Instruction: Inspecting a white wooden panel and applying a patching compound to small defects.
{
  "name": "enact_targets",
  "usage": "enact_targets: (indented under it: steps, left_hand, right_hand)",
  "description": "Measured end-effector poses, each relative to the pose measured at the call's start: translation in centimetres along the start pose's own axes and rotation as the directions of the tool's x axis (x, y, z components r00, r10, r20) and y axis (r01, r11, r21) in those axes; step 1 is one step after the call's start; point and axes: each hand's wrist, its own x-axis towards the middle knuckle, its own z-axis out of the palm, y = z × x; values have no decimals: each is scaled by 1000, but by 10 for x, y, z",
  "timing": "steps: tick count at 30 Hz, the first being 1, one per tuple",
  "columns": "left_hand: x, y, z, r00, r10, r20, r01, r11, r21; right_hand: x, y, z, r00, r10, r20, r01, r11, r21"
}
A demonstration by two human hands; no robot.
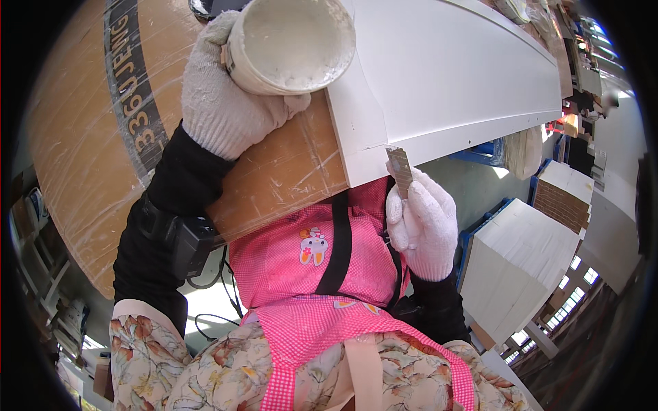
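Note:
My left hand (223, 103), in a white knitted glove, is wrapped round a white tub (274, 79) with pale paste (295, 41) coating its inside. The tub is tilted so that its mouth faces me. In my gloved right hand (426, 222) a small flat metal scraper blade (399, 172) is pinched, its smeared end pointing up. That end is at the near edge of a white panel (445, 75) with a raised border; whether it touches cannot be told. A thin line marks the panel's corner close to the blade.
Brown tape-covered cardboard (281, 168) lies beside the panel and stretches left. Stacks of pale boards (524, 246) on blue supports stand to the right. A dark object (209, 8) lies beyond the tub. Dark cables (229, 277) hang below my left forearm.

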Motion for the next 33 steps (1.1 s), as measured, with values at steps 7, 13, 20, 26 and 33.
enact_targets:
  steps: [7, 13, 20, 26, 33]
  left_hand:
    - [-4, -8, 11, 995, 42, -87, -48, 996, -69]
    - [-3, -13, 13, 985, 76, -157, -68, 996, 52]
    - [2, -13, 13, 981, 54, -184, -49, 998, 34]
    - [3, -14, 7, 984, 33, -176, 1, 982, 187]
    - [0, -14, 7, 979, 44, -199, -48, 999, -17]
  right_hand:
    - [5, -46, 14, 979, -198, 48, 204, 946, -251]
    - [33, -88, 48, 712, -432, 553, 623, 27, -781]
    - [38, -95, 75, 679, -422, 600, 603, -145, -784]
    - [41, -93, 74, 732, -324, 599, 568, -195, -800]
    - [46, -85, 71, 717, -366, 593, 607, -90, -790]
